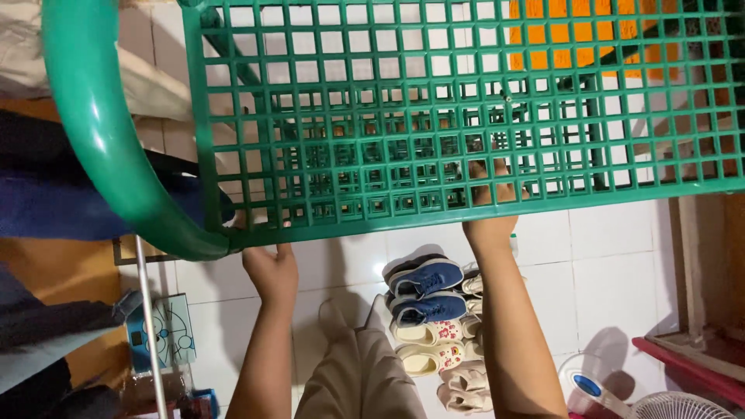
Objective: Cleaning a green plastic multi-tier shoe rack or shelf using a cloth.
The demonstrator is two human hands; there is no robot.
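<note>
The green lattice panel (466,116) spans most of the space ahead, its small square holes likely too narrow for a hand. The thick green curved tube (101,140) closes off the left. Below the panel's lower edge the white tiled floor (621,264) lies open (a row of shoes (434,326) crowds the middle).

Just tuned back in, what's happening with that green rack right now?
A person is holding up a green plastic lattice rack with both bare hands, seen from a head camera looking down. The left hand grips the rack's near edge close to its curved green tube; the right hand holds the same edge further along, fingers through the grid. Below, on the white tiled floor, pairs of shoes stand in a row, with a white fan at the lower right.
</note>
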